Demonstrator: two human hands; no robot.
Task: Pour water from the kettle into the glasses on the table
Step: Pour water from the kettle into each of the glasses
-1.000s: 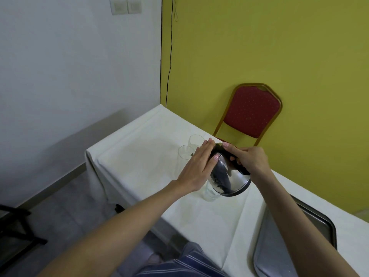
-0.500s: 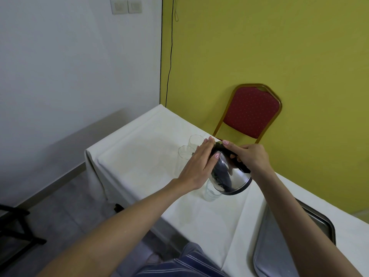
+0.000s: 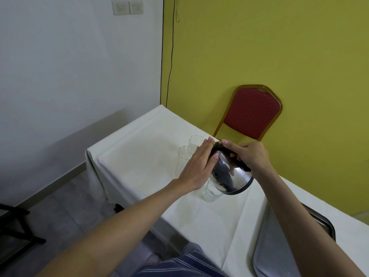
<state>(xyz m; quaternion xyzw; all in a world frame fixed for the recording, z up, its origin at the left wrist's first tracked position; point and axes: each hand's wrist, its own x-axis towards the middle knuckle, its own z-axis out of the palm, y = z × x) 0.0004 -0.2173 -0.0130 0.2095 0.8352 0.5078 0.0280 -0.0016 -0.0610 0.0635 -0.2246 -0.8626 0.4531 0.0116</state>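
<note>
Yellow wall and a red padded chair (image 3: pixel 252 114) stand behind the white-clothed counter (image 3: pixel 139 156). Little differs from half a second ago: the shiny steel kettle (image 3: pixel 229 175) stays tilted over the clear glasses, its base perhaps raised a touch more. The right hand (image 3: pixel 249 156) has its grip wrapped around the black handle, while the left hand (image 3: pixel 199 166) lies flat against the kettle's side, fingers spread and straight. One short clear glass (image 3: pixel 210 194) sits just under the kettle, partly hidden by it; two taller glasses (image 3: pixel 186 154) stand farther left (half covered by the left hand). No stream of water can be made out. A grey metal tray (image 3: pixel 279 246) is cut off at the near right.
</note>
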